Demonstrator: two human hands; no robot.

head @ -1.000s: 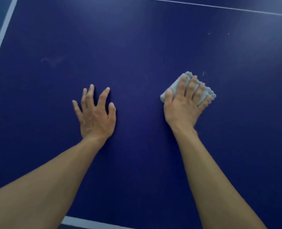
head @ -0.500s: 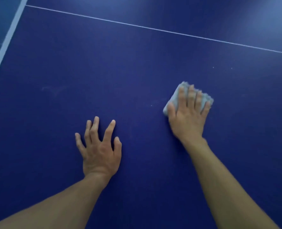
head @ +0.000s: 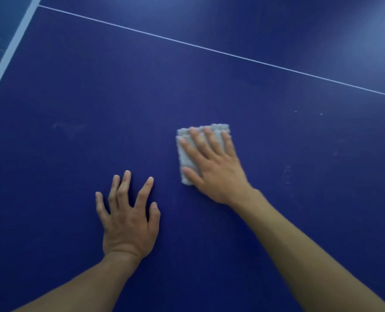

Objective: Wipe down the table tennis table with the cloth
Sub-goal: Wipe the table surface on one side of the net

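The dark blue table tennis table (head: 96, 91) fills the view. A small folded pale grey cloth (head: 185, 159) lies flat on it near the middle. My right hand (head: 214, 167) presses down on the cloth with straight, spread fingers that cover most of it. My left hand (head: 128, 219) rests flat on the bare table to the lower left of the cloth, fingers spread, holding nothing.
A thin white centre line (head: 209, 50) crosses the table beyond the hands. The white edge stripe (head: 11, 52) runs along the far left, with dark floor beyond it. A faint smear (head: 69, 128) and pale specks (head: 287, 176) mark the surface.
My right hand has slid the cloth to the left, closer to my left hand, and turned it. The view has shifted, so the centre line now sits lower.
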